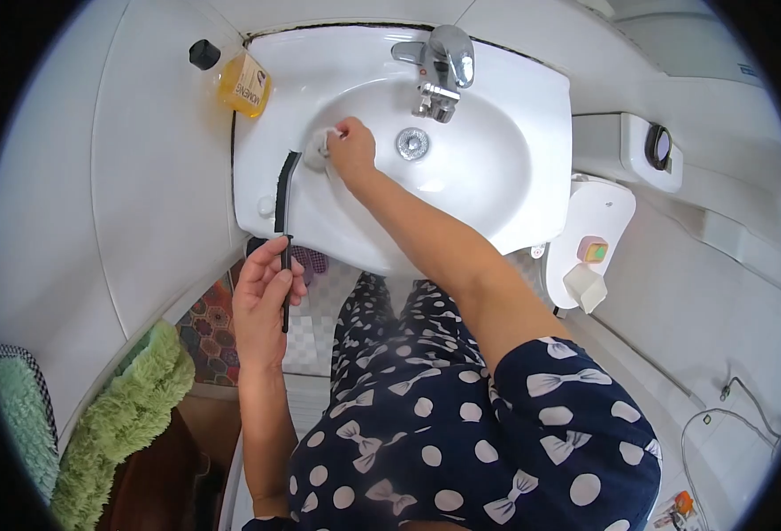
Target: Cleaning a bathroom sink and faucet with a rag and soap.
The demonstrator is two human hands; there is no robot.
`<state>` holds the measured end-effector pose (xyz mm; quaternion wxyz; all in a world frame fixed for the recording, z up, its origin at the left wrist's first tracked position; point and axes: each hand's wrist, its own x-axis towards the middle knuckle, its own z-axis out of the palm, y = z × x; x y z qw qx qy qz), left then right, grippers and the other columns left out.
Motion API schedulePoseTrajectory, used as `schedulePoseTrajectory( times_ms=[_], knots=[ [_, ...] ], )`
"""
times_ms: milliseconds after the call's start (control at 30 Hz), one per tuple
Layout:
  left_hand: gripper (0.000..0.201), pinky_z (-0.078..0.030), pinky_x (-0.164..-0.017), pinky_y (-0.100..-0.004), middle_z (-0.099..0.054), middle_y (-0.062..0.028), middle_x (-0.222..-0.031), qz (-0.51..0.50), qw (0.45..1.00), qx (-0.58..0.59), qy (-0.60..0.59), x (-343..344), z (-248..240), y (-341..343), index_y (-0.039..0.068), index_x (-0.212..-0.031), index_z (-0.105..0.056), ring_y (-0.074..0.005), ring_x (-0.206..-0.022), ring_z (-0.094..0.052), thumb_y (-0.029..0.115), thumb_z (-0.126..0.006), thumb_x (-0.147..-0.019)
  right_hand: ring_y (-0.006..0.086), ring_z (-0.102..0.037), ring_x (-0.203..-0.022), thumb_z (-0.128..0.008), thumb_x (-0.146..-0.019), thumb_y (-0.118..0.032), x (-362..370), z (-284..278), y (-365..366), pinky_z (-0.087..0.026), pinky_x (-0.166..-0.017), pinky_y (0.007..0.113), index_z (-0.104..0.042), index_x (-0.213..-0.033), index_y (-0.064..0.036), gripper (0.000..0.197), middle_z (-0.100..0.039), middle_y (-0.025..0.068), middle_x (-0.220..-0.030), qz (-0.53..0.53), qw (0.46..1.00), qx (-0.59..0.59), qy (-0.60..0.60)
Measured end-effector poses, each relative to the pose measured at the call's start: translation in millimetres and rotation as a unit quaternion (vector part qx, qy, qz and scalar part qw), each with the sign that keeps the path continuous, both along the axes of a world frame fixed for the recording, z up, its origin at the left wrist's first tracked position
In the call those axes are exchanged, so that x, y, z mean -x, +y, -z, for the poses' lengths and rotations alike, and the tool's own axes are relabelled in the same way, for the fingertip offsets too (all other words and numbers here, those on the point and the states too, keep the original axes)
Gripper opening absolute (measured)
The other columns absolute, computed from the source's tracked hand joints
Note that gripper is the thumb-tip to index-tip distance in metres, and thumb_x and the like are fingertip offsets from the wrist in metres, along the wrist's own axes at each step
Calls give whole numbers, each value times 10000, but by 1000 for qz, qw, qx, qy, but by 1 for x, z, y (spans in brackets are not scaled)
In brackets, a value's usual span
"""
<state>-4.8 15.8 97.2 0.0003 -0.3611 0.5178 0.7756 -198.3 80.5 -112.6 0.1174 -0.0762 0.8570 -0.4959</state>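
Observation:
In my left hand (265,288) is a slim black-bristled cleaning brush (286,199), gripped by its black handle and pointing up over the left front of the sink. My right hand (352,149) reaches across to the left side of the white sink basin (488,168). Its fingers are closed on a crumpled whitish cloth (318,150), pressed against the basin's left rim; part of the cloth is hidden behind the fingers. A chrome faucet (443,71) stands at the back of the sink, above the round metal drain (412,143).
A bottle of amber liquid with a black cap (245,84) stands at the sink's back left corner. A small white object (266,206) sits on the left ledge. To the right is a toilet (616,208) with small containers on its lid. Green fluffy fabric (129,407) lies at lower left.

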Motion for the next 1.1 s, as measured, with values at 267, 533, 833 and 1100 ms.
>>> schedulePoseTrajectory(
  times_ms=[267, 533, 833, 1100],
  knots=[
    [383, -427, -632, -217, -611, -53, -938, 18, 1000, -17, 6, 2, 10, 6, 10, -1293, -530, -101, -735, -554, 7, -528, -910, 348, -584, -967, -592, -832, -182, -58, -30, 100, -476, -860, 432, -592, -1071, -82, 258, -562, 175, -1089, -304, 951, 9, -56],
    [394, -430, -642, -219, -615, -40, -942, 56, 998, -19, 5, 3, 20, 8, 13, -1304, -527, -88, -734, -556, 34, -553, -912, 309, -603, -926, -588, -827, -127, 29, -42, 225, -515, -752, 461, -668, -957, -61, 166, -620, 136, -1021, -275, 839, -443, 156],
    [366, -417, -646, -201, -615, -21, -948, 77, 996, -39, -33, 6, 44, 20, 36, -1288, -559, -65, -739, -549, 35, -548, -922, 346, -524, -1052, -604, -805, -82, -41, -25, 88, -423, -949, 433, -627, -959, -49, 159, -581, 153, -1069, -289, 948, -52, 125],
    [398, -412, -574, -186, -572, -3, -889, 216, 968, 82, -93, 16, 71, 26, 14, -1303, -542, -45, -665, -511, 4, -567, -905, 276, -571, -1046, -602, -813, -88, 55, -23, 234, -481, -904, 377, -675, -896, -70, 112, -632, 81, -1082, -369, 860, -243, 254]
  ],
)
